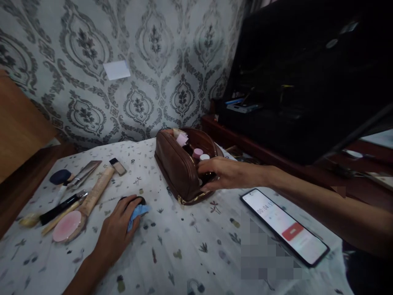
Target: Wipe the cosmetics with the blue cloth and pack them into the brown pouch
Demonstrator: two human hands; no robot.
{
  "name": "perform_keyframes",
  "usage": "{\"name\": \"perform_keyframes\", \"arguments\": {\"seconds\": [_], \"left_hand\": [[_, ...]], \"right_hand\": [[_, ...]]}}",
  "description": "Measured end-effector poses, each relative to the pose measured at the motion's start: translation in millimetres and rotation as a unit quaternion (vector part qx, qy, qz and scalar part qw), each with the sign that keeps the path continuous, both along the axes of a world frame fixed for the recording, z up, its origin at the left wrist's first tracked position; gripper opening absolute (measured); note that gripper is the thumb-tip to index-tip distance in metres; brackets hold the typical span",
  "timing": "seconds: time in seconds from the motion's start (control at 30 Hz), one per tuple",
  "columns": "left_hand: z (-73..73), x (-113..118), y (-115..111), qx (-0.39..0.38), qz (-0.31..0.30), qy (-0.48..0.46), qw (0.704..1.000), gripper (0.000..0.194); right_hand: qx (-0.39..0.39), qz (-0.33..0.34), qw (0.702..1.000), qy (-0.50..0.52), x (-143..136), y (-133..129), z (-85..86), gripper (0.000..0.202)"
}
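Observation:
My right hand [222, 172] reaches into the open end of a brown makeup bag [176, 166]. Its fingertips are hidden inside, so whether they grip anything does not show. Pink-capped [197, 153] and white-capped [204, 157] containers stand in the bag near my fingers, with a pale pink-capped tube [182, 139] further back. On the patterned cloth, my left hand [118, 221] is closed over a crumpled blue cloth [137, 214]. A dark rounded item [140, 200] shows at its fingertips, mostly covered.
Left of my hands lie a pink round compact [67, 226], a beige tube [98, 190], a small bottle [118, 166] and brushes [61, 177]. A phone [285, 227] running a timer rests under my right forearm. A large black screen [307, 82] stands at right.

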State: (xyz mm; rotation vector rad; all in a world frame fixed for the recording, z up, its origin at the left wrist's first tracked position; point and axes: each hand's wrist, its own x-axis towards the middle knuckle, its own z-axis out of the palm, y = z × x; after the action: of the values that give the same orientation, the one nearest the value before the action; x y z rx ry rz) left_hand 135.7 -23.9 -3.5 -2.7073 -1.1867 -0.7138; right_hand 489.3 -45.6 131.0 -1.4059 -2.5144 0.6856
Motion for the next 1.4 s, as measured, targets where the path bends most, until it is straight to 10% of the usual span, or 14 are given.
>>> {"name": "perform_keyframes", "arguments": {"seconds": [1.4], "left_hand": [[-0.6, -3.6, 1.7, -0.020, -0.020, -0.030, 0.999, 0.035]], "right_hand": [[0.044, 0.021, 0.999, -0.003, 0.5, -2.8, -0.5, 0.024]]}}
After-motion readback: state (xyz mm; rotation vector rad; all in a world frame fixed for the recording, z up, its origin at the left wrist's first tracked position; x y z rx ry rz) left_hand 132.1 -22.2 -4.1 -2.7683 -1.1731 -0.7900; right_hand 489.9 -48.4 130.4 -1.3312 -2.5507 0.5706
